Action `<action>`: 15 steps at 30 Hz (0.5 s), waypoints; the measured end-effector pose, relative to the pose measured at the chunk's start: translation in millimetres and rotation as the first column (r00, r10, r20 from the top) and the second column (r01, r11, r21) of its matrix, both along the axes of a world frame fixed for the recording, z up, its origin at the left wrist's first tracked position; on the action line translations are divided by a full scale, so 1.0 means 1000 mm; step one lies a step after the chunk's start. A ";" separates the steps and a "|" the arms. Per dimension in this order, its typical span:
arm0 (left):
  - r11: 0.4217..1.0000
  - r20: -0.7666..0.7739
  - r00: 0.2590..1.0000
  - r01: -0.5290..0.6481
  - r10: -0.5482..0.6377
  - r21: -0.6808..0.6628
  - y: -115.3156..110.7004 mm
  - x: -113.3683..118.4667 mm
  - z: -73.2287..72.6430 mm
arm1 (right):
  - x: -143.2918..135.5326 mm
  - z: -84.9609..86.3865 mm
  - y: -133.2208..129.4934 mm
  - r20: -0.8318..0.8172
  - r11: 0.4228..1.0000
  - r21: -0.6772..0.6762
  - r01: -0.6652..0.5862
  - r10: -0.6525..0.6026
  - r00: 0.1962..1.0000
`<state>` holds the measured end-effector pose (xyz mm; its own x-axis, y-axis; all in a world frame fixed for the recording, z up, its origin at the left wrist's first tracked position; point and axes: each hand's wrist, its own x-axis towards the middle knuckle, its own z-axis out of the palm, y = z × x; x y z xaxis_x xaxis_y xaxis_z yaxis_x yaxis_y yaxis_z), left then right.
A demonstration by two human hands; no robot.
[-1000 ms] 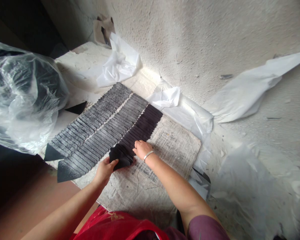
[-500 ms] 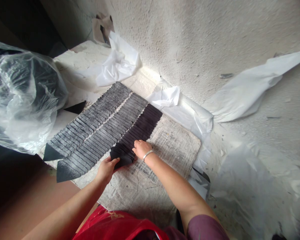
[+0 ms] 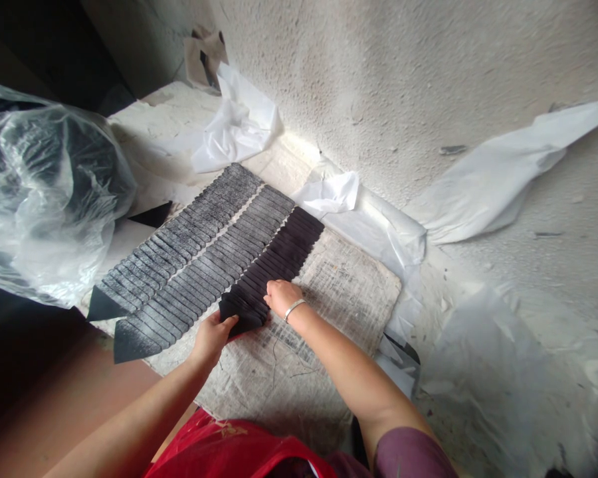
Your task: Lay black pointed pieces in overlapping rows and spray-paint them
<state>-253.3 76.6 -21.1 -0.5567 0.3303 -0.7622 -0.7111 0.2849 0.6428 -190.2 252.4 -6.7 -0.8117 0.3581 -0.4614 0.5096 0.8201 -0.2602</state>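
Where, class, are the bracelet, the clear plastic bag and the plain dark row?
Bracelet (image 3: 293, 307): head view, its pale band.
Clear plastic bag (image 3: 54, 199): head view, its crinkled side.
Plain dark row (image 3: 280, 257): head view, its overlapping middle pieces.

My left hand (image 3: 212, 338) grips black pieces (image 3: 242, 320) ending the dark row (image 3: 286, 247); my right hand (image 3: 283, 298) apparently touches the row's edge.

Black pieces (image 3: 246, 318) at the left hand (image 3: 212, 337) have fanned out.
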 end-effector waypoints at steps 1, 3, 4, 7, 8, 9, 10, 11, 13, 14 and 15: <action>1.000 -0.017 1.000 0.012 -0.012 0.003 -0.001 0.000 -0.001 | 0.000 0.000 0.000 0.005 1.000 -0.002 -0.001 0.001 1.000; 0.999 -0.047 0.998 0.037 -0.037 -0.003 -0.002 0.000 -0.004 | -0.001 0.000 0.000 0.012 1.000 -0.003 0.001 -0.001 1.000; 0.999 -0.060 0.997 0.047 -0.048 -0.011 -0.003 -0.001 -0.004 | -0.001 0.000 0.000 0.011 1.000 -0.002 0.002 -0.002 1.000; 0.998 -0.068 0.996 0.052 -0.054 -0.031 -0.003 -0.001 -0.004 | -0.001 -0.002 0.000 0.001 1.000 0.002 0.004 -0.004 1.000; 0.999 -0.057 0.997 0.043 -0.045 -0.030 -0.002 -0.001 -0.004 | -0.001 -0.002 0.000 0.000 1.000 0.002 0.003 -0.003 1.000; 0.999 -0.043 0.999 0.031 -0.032 -0.026 -0.001 -0.001 -0.003 | -0.001 -0.003 0.000 -0.002 1.000 0.003 0.002 -0.002 1.000; 1.000 -0.026 0.999 0.019 -0.020 -0.019 -0.001 -0.001 -0.002 | -0.001 -0.003 0.000 -0.004 1.000 0.003 0.001 -0.001 1.000; 1.000 -0.011 1.000 0.008 -0.009 -0.012 0.000 -0.001 -0.001 | -0.001 -0.003 0.000 -0.007 1.000 0.004 0.001 -0.001 1.000; 1.000 0.008 1.000 -0.009 0.009 -0.007 0.002 0.000 0.001 | -0.001 -0.002 0.000 -0.013 1.000 0.004 0.001 -0.001 1.000; 1.000 0.014 1.000 -0.016 0.016 -0.008 0.002 0.000 0.002 | -0.001 -0.001 0.000 -0.010 1.000 -0.001 0.001 -0.001 1.000; 1.000 0.022 0.999 -0.023 0.023 -0.011 0.003 0.000 0.003 | -0.001 -0.001 0.000 -0.004 1.000 -0.008 0.002 -0.002 1.000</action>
